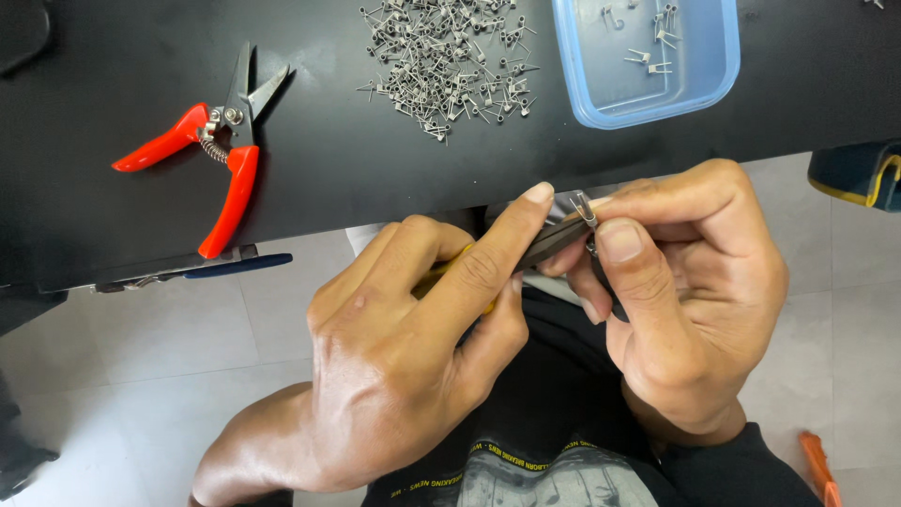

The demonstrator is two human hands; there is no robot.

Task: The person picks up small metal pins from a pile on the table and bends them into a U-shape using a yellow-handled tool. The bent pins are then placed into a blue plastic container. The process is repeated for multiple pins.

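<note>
Fig.: bench work seen from the head cam, items listed largest to smallest.

Table (394, 169): black top fills the upper half; its near edge runs just above the hands. Grey floor tiles below it, w/ the person's dark shirt at bottom centre.

Left hand (413, 357): fingers curled shut around a slim tool (554, 239), dark at the tip, w/ a bit of yellow handle showing between the fingers. Index finger lies straight along the tool, tip near its working end.

Right hand (685, 310): thumb and forefinger pressed together, pinching one small metal coil (584, 208) at the tool tip. Coil sits just below the table edge, betw. both hands, legs pointing up. Whether the tool tip actually grips the coil or only touches it: can't tell.

Tray (648, 56): pale blue plastic, top right on the table, holding only a few coils near its far side; most of its floor is bare.

Cutters (211, 155): red-handled, sprung, lying open at upper left, untouched, well apart from both hands.

Pile (450, 61): loose heap of many like coils, top centre, just left of the tray.

Progress (judgement): if tray = finished pcs and pile = stock, the job is early. A handful done, one in hand, the bulk left. Could equally be the reverse sort; the view doesn't settle it.
</note>
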